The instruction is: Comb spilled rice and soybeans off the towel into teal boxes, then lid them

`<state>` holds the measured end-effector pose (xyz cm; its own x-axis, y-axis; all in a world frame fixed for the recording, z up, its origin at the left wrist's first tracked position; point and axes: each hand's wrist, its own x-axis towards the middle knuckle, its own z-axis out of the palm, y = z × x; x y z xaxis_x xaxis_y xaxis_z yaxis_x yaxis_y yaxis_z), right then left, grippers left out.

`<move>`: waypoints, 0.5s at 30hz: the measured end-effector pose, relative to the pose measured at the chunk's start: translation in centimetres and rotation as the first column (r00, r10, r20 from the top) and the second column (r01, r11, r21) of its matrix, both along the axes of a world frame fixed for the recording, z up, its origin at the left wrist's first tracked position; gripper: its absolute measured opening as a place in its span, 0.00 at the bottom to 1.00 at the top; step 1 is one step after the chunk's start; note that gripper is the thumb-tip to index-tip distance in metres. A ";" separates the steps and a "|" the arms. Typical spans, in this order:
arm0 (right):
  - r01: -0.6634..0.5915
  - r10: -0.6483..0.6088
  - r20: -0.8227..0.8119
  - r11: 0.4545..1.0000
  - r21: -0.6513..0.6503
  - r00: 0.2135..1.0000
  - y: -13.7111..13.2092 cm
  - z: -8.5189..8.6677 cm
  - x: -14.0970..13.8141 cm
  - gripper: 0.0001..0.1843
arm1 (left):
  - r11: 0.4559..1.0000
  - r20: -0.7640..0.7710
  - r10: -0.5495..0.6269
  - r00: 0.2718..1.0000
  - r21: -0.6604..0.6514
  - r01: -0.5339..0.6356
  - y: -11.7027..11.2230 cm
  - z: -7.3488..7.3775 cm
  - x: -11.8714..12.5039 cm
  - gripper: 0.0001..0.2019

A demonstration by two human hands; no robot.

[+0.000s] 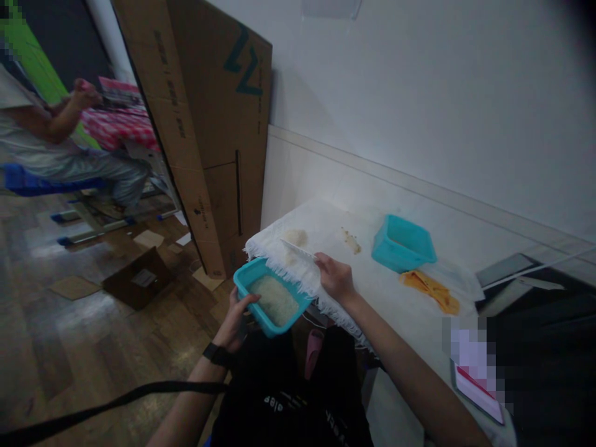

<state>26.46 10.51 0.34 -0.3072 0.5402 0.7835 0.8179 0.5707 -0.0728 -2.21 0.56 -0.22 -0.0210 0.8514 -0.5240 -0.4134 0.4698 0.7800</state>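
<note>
My left hand [238, 316] grips the near-left rim of a teal plastic tub [239, 277], thumb over the edge. Pale, rice-like grains [277, 301] cover the tub's bottom. It is held just below the fringed edge of a white cloth [326, 230] on the table. In my right hand [336, 277] is a thin, flat white strip [298, 249], whose exact kind I cannot make out. The strip reaches left over the cloth beside a small heap of pale grains [296, 236]. To the right of that heap lies a small brownish scatter of bits [351, 241].
A second teal tub [386, 245] stands on the cloth, beside an orange cloth [431, 290]. A tablet-like device [479, 394] lies at right. A tall cardboard box [223, 124] leans by the table's left end. Another person [51, 130] sits at far left, near cardboard scraps [139, 276].
</note>
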 end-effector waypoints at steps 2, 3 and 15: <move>0.004 -0.004 -0.010 1.000 -0.014 1.000 -0.4 -0.2 0.3 0.13 | 1.000 0.006 0.007 1.000 0.004 -0.007 0.0 0.2 0.0 0.43; 0.002 -0.003 -0.014 1.000 -0.018 1.000 -0.7 -0.2 0.5 0.13 | 1.000 0.008 0.011 1.000 0.011 -0.011 0.0 0.3 0.0 0.44; -0.243 0.241 -0.043 0.970 -0.027 0.969 -4.2 1.4 1.3 0.14 | 0.999 0.033 0.023 0.999 0.023 -0.024 0.0 1.1 -0.1 0.49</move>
<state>27.72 6.31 1.75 -0.4014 0.4782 0.7812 0.6519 0.7482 -0.1230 -2.26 0.53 0.91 -0.0245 0.8629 -0.5048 -0.4492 0.4416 0.7767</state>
